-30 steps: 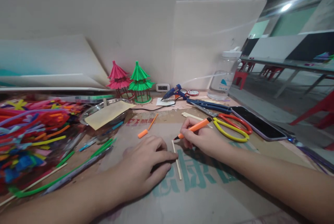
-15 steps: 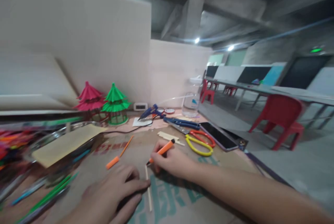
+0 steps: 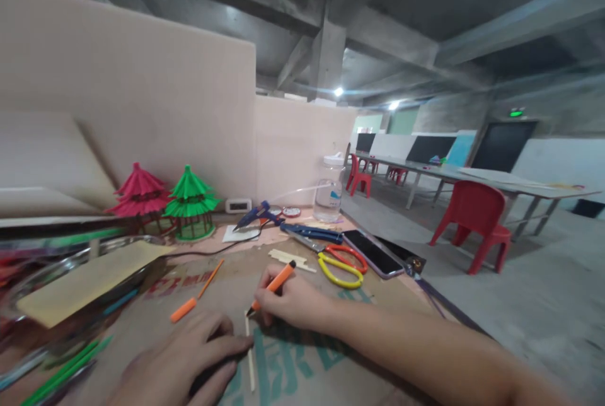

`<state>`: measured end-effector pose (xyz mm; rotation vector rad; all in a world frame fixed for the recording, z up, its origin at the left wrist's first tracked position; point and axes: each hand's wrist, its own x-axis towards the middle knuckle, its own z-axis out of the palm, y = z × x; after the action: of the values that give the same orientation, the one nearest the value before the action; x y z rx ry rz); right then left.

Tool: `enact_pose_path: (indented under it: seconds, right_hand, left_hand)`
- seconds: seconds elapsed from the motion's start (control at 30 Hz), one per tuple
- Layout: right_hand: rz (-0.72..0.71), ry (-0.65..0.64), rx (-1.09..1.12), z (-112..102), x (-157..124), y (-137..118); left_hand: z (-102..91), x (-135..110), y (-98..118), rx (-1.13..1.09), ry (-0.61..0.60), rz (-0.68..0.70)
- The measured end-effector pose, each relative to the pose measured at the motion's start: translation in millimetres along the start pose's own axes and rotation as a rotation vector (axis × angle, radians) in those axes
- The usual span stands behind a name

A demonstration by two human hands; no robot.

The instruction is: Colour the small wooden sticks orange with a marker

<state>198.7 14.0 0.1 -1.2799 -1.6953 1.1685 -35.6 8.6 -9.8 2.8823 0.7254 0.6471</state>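
Observation:
My right hand (image 3: 283, 299) is closed around an orange marker (image 3: 278, 280) with a black tip. That tip meets the upper end of a thin pale wooden stick (image 3: 251, 365) on the brown cardboard sheet (image 3: 208, 295). My left hand (image 3: 189, 355) lies low over the cardboard, fingers stretched out and apart; one fingertip presses on the stick's middle. To the left of the marker lie its orange cap (image 3: 183, 310) and a thin orange stick (image 3: 210, 278). Several more pale sticks (image 3: 288, 258) rest just beyond my right hand.
Scissors (image 3: 340, 270) with red and yellow handles, blue pliers (image 3: 312, 231) and a phone (image 3: 373, 253) lie at the right. Behind are a blue glue gun (image 3: 259, 214), a clear bottle (image 3: 328, 195), and pink (image 3: 138, 191) and green (image 3: 191, 201) pavilion models. Craft supplies crowd the left.
The scene has shifted left and slightly down in view as my head turned. Both hands keep about the same places on the stick, with the marker tip still at its upper end.

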Motion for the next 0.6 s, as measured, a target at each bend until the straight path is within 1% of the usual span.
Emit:
enact_pose_path:
  seconds: [0.03, 0.1, 0.13, 0.2, 0.3, 0.43, 0.5, 0.6]
  right_hand:
    - [-0.013, 0.014, -0.009, 0.1, -3.0, -2.1]
    - [-0.032, 0.055, -0.067, -0.6, -7.9, -4.7]
    - [-0.038, 0.060, -0.081, -1.4, -9.4, -5.1]
    - [-0.032, 0.049, -0.098, -3.8, -10.8, -4.4]
    - [-0.017, -0.001, -0.110, -7.2, -11.9, -3.4]
    - [-0.027, -0.046, -0.106, -7.7, -15.2, -5.2]
    - [-0.020, -0.031, -0.111, -6.5, -16.1, -6.2]
    - [-0.010, 0.024, -0.116, -4.7, -15.7, -6.4]
  left_hand:
    - [-2.5, 1.0, 4.2, -0.007, -0.050, -0.031]
    - [-5.5, 3.2, 11.0, -0.032, -0.089, -0.055]
    - [-5.9, 4.3, 13.2, -0.043, -0.127, -0.074]
    - [-5.3, 5.7, 15.0, -0.072, -0.162, -0.103]
    - [-4.4, 5.9, 15.1, -0.091, -0.185, -0.138]
    - [-5.4, 4.9, 16.1, -0.104, -0.192, -0.146]
    - [-5.9, 4.7, 16.6, -0.110, -0.193, -0.148]
    - [-5.7, 4.7, 16.8, -0.119, -0.184, -0.142]
